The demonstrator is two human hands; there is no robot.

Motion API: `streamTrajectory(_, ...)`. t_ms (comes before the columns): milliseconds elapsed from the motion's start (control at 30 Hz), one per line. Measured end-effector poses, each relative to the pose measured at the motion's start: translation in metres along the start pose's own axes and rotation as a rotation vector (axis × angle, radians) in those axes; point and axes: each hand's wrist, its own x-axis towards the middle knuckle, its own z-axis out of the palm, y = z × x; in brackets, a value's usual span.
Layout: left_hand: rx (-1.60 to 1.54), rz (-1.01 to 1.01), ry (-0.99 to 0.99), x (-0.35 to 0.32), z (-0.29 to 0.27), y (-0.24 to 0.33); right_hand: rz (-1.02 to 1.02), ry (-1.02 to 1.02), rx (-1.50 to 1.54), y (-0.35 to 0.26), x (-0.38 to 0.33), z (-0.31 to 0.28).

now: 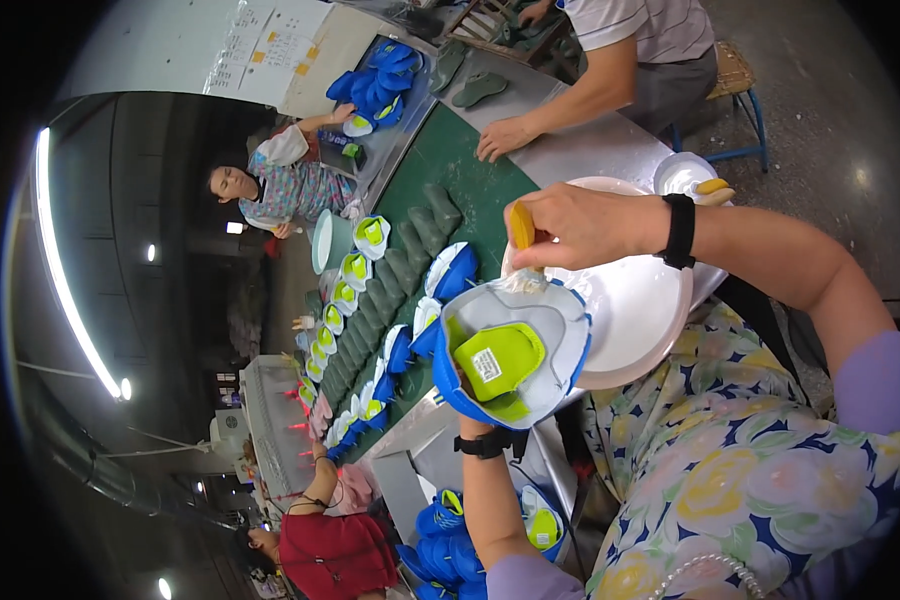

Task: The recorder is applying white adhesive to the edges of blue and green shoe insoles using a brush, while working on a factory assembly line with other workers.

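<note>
My right hand [570, 225] pinches the yellow handle of a brush [521, 226]. The brush's pale bristles [526, 280] meet the upper rim of a blue and white shoe upper [560, 345]. This upper has a lime-green inside with a white label, and its opening faces me. My left hand [477, 428] holds it up from beneath; the fingers are hidden behind it. Just behind the brush is a large white basin [645, 320] with whitish stuff inside, partly covered by my right hand and the upper.
A small white bowl [682, 168] with yellow-handled brushes sits beyond the basin. Rows of blue uppers [452, 270] and dark green shoe-shaped pieces [395, 268] line the green belt [490, 190]. More blue uppers [450, 545] lie beside my left forearm. Several co-workers sit around the line.
</note>
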Motion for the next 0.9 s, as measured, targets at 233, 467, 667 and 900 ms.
streamTrajectory(233, -0.039, 0.181, 0.093, -0.001, 0.008, -0.028, 0.327, 0.196, 0.0, 0.01, -0.026, 0.017)
streamTrajectory(467, -0.075, 0.257, 0.16, -0.013, -0.008, -0.034, 0.594, 0.237, 0.208, 0.018, -0.042, 0.048)
streamTrajectory(667, -0.116, 0.186, 0.089, -0.014, -0.004, -0.041, 0.618, 0.211, 0.347, 0.006, -0.049, 0.064)
streamTrajectory(900, -0.141, 0.117, 0.034, 0.002, -0.043, 0.001, 0.321, 0.214, 0.189, -0.014, -0.051, 0.029)
